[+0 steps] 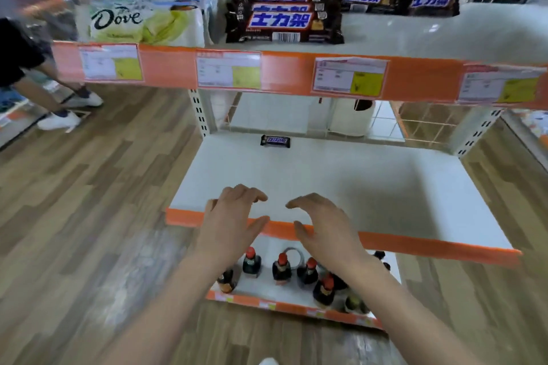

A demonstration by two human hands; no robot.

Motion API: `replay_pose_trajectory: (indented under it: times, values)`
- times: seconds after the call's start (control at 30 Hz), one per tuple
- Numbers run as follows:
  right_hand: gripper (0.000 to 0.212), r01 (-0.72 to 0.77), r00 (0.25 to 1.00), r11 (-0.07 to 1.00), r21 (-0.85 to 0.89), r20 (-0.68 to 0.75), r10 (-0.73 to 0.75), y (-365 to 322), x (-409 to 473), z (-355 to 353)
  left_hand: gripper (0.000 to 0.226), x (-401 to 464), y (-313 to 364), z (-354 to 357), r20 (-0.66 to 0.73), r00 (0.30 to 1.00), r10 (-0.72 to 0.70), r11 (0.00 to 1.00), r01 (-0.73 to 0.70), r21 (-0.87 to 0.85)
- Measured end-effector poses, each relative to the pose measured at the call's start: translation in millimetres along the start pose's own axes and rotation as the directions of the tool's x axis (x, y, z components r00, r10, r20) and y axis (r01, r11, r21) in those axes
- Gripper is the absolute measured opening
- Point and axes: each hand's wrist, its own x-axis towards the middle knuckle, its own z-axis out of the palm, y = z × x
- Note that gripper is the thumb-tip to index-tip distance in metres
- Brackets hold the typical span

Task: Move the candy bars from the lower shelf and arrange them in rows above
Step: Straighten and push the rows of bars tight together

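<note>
Step in hand: reach toward the last bar; most of the transfer looks done.
Left hand (234,225): empty, fingers loosely spread and slightly bent, hovering over the front edge of the lower shelf (341,184).
Right hand (323,231): empty, likewise spread and relaxed, just beside the left, holding nothing.
Single candy bar (275,141): dark wrapper, lying flat at the back of the lower shelf, well apart from both hands.
Arranged candy bars (284,25): one overlapping row running front to back on the upper shelf (430,35), with further bars (397,0) toward the rear right.
Next move calls for: a deep reach under the upper shelf, a pinch on the lone bar, then a lift to the bare stretch above.
Dove packs (139,21): white and green, left of the bars on the upper shelf.
Price labels (350,77): along the orange shelf edge; print too blurred to read.
Bottles (281,268): red-capped, dark, on the bottom shelf.
Floor (98,195): wood-look planks.
Other person (35,74): at far left, possibly stepping away; blurred.
</note>
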Motion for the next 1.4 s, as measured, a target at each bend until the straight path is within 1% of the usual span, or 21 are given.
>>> replay_pose_trajectory:
  times: [0.13, 0.23, 0.33, 0.47, 0.53, 0.67, 0.8, 1.0, 1.13, 1.27, 1.33, 1.4]
  values:
    - [0.036, 0.032, 0.999, 0.999, -0.031, -0.017, -0.032, 20.6, 45.3, 31.9, 0.035, 41.3, -22.1, 42.5, -0.029, 1.000, 0.010, 1.000, -0.010, -0.009]
    - [0.036, 0.057, 0.997, 0.998, -0.042, -0.058, -0.059, 38.2, 77.6, 53.6, 0.033, 66.7, -36.0, 70.0, -0.042, 0.999, 0.016, 1.000, -0.016, -0.004]
    - [0.035, 0.033, 0.997, 0.998, -0.057, -0.063, -0.037, 53.9, 109.6, 71.0, 0.031, 91.7, -48.3, 93.2, -0.062, 0.997, 0.038, 0.999, -0.038, -0.004]
    - [0.037, 0.032, 0.988, 0.998, -0.051, -0.152, -0.039, 68.7, 143.6, 87.2, 0.033, 121.7, -58.9, 114.5, -0.075, 0.996, 0.046, 0.999, -0.044, 0.032]
    - [0.042, 0.034, 0.986, 0.998, -0.061, -0.162, -0.043, 73.2, 159.2, 89.0, 0.034, 132.6, -62.2, 122.2, -0.098, 0.994, 0.044, 0.999, -0.041, 0.034]
    - [0.060, 0.017, 0.987, 0.988, -0.156, -0.157, -0.042, 84.3, 204.1, 84.0, 0.036, 146.5, -64.3, 133.3, -0.106, 0.994, 0.041, 0.998, -0.034, 0.059]
    - [0.067, -0.005, 0.997, 0.980, -0.200, -0.082, -0.012, 95.8, 247.5, 84.1, 0.034, 155.6, -67.0, 138.8, -0.114, 0.993, 0.039, 0.998, -0.032, 0.061]
    - [0.060, 0.004, 1.000, 0.976, -0.218, 0.020, 0.000, 98.3, 266.7, 108.1, 0.033, 166.9, -69.8, 148.5, -0.115, 0.993, 0.016, 0.995, -0.005, 0.095]
    - [0.055, -0.004, 0.999, 0.971, -0.240, -0.045, -0.007, 102.5, 269.3, 115.8, 0.035, 176.4, -73.5, 154.6, -0.111, 0.994, -0.011, 0.991, 0.026, 0.134]
    - [0.059, -0.031, 0.996, 0.959, -0.283, -0.094, 0.004, 103.1, 275.2, 117.2, 0.030, 186.3, -71.7, 160.3, -0.131, 0.990, -0.051, 0.987, 0.069, 0.142]
    - [0.053, -0.047, 0.992, 0.965, -0.257, -0.126, 0.015, 102.1, 277.7, 118.1, 0.028, 188.2, -69.9, 163.0, -0.149, 0.986, -0.079, 0.988, 0.097, 0.120]
    - [0.044, -0.033, 0.989, 0.977, -0.212, -0.147, 0.001, 100.5, 277.3, 117.6, 0.026, 188.1, -70.1, 165.5, -0.144, 0.984, -0.104, 0.987, 0.120, 0.106]
